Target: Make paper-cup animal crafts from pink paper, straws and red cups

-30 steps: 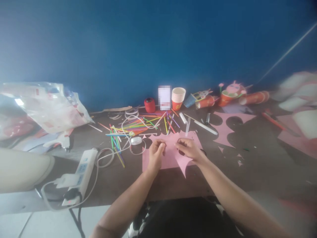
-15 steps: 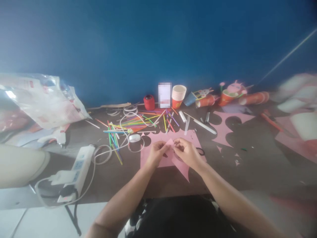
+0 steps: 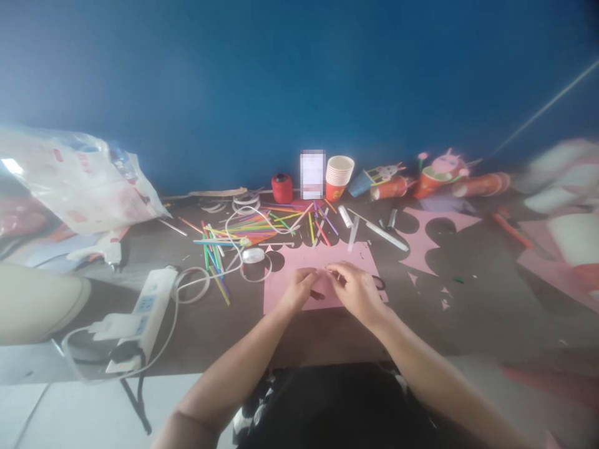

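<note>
A pink paper sheet (image 3: 292, 265) with scalloped cut-outs along its top edge lies on the dark table in front of me. My left hand (image 3: 299, 288) and my right hand (image 3: 354, 285) rest on it side by side, fingers curled and pinching a small fold of the pink paper between them. Black scissor handles (image 3: 378, 283) peek out just right of my right hand.
Coloured sticks (image 3: 253, 234) lie scattered behind the sheet, with a red spool (image 3: 282, 188), stacked paper cups (image 3: 337, 177) and paper-cup figures (image 3: 435, 176) along the blue wall. A white power strip (image 3: 145, 312) with cables sits at left, a plastic bag (image 3: 79, 181) beyond, pink scraps (image 3: 428, 240) at right.
The pointed pink piece that hung below my right hand is no longer visible. Both hands have closed in together on the sheet's middle.
</note>
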Demonstrator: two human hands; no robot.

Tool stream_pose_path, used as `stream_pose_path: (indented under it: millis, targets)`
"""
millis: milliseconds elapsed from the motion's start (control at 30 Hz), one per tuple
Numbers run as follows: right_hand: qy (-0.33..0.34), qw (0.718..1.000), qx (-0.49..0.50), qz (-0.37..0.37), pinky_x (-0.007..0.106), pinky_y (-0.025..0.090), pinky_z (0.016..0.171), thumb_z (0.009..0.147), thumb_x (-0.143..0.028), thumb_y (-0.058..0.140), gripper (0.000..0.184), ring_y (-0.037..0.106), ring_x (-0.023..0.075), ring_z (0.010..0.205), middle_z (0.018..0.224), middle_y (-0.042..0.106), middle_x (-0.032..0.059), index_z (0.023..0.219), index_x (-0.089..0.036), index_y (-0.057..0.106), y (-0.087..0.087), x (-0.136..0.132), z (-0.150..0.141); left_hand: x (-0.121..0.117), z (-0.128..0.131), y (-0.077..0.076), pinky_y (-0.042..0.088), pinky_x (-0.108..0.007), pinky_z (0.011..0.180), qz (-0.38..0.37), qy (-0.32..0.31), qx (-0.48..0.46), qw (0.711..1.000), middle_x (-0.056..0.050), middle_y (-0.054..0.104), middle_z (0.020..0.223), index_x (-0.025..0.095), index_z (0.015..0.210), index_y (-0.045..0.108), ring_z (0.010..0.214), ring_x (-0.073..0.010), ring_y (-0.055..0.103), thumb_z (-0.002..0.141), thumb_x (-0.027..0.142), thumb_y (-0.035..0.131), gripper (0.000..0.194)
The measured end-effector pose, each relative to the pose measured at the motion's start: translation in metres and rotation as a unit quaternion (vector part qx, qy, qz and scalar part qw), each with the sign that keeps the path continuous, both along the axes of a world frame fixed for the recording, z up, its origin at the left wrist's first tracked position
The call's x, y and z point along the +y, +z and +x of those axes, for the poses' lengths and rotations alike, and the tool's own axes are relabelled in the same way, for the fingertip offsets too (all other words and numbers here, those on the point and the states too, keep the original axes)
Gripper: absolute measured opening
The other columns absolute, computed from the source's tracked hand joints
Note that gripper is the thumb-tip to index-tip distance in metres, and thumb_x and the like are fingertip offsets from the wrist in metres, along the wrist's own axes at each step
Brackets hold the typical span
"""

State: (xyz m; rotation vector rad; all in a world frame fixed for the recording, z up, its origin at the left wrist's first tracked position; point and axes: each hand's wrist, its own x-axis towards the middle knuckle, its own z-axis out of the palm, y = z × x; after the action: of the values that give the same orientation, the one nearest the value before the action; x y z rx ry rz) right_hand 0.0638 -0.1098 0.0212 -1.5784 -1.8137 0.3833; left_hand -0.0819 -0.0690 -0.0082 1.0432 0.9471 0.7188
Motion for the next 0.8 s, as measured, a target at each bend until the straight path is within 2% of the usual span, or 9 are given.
stream_pose_path:
  millis: [200,367,600,700,800]
  targets:
    - [0.034,0.997,-0.064,0.026,0.026,0.049,0.074,0.089,-0.019,0.048,0.019,0.064,0.0163,0.077,0.090,0.069,0.0053,0.098,-0.019,0.065,0.001,-0.003,0.002,0.000,-0.001,-0.004,0.053,-0.027,0.047,-0.006,0.025,0.012,1.000,-0.001,0.052,0.065,0.011,0.067,0.059,0.055,-0.0122,0.055,0.077,0.039,0.054,0.030]
    - [0.049,0.992,-0.111,0.034,0.025,0.047,0.077,0.090,-0.016,0.046,0.023,0.064,0.0163,0.084,0.092,0.069,0.0051,0.103,-0.019,0.065,0.001,-0.006,0.004,-0.001,-0.001,0.003,0.050,-0.026,0.047,-0.016,0.030,0.035,0.999,0.000,0.052,0.062,0.012,0.067,0.057,0.050,-0.0128,0.058,0.077,0.040,0.053,0.030]
    - [0.064,0.979,-0.192,0.012,0.024,0.045,0.065,0.091,-0.021,0.045,0.021,0.064,0.0160,0.075,0.083,0.067,0.0058,0.099,-0.019,0.065,0.006,-0.009,0.003,-0.001,0.001,0.008,0.046,-0.023,0.044,-0.019,0.006,0.044,0.999,0.000,0.054,0.053,0.012,0.064,0.056,0.041,-0.0110,0.055,0.077,0.050,0.052,0.040]
    - [0.067,0.984,-0.165,-0.006,0.024,0.045,0.069,0.089,-0.017,0.045,0.022,0.064,0.0170,0.082,0.090,0.068,0.0064,0.099,-0.019,0.065,0.006,-0.009,0.003,0.000,0.001,0.004,0.047,-0.023,0.044,-0.014,-0.002,0.039,0.999,-0.001,0.056,0.055,0.011,0.065,0.058,0.042,-0.0099,0.053,0.076,0.045,0.054,0.036]
    - [0.045,0.997,-0.057,-0.031,0.026,0.047,0.075,0.087,-0.017,0.047,0.024,0.064,0.0169,0.086,0.098,0.068,0.0061,0.103,-0.020,0.064,0.004,-0.008,0.006,0.001,0.000,0.003,0.050,-0.024,0.046,-0.010,0.008,0.033,0.999,-0.002,0.057,0.064,0.011,0.068,0.060,0.052,-0.0114,0.055,0.074,0.043,0.056,0.033]
